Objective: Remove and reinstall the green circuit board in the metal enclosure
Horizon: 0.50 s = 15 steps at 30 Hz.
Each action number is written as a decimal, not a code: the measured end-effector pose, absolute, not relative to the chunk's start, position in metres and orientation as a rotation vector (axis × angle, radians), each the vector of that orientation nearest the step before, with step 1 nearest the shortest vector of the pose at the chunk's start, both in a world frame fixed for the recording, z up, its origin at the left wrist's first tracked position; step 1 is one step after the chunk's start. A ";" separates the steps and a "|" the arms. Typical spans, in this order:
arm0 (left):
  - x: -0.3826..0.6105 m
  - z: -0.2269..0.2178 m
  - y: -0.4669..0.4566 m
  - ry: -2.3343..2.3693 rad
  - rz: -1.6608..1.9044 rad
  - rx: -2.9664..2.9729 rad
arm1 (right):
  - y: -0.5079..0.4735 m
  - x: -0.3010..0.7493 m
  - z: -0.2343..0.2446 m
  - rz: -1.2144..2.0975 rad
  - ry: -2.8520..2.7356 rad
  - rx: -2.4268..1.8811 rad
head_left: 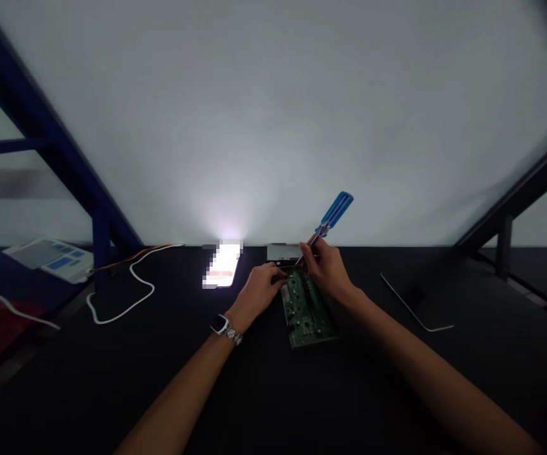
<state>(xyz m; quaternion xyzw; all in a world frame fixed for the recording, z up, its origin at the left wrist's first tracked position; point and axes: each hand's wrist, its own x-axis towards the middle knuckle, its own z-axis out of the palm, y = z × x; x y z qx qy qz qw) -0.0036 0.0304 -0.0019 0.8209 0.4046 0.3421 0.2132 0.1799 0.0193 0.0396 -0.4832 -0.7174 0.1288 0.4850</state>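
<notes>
A green circuit board (307, 309) lies on the dark tabletop, its long side running away from me. My right hand (324, 262) is closed round the shaft of a screwdriver (337, 210) with a clear blue handle. The screwdriver leans to the right, its handle above the hand and its shaft pointing down at the board's far end. The exact spot where its tip rests is too small to make out. At the board's far left corner, my left hand (261, 284) pinches the edge with curled fingers. A watch (219, 324) with a metal band is on the left wrist.
A lit phone (223, 264) stands left of my hands. Behind the board sits a flat silver-grey object (283, 251). A white cable (126, 311) curls at left, near a white-and-blue sheet (55, 258). A bent metal rod (410, 308) lies right. Behind is a pale wall (273, 114).
</notes>
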 end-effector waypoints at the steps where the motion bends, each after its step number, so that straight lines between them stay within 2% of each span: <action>1: -0.003 -0.001 0.032 1.121 0.954 2.293 | 0.022 0.180 0.041 0.300 -1.755 -1.171; 15: 0.000 0.012 0.060 1.078 0.821 2.479 | 0.048 0.192 0.053 0.183 -1.782 -1.215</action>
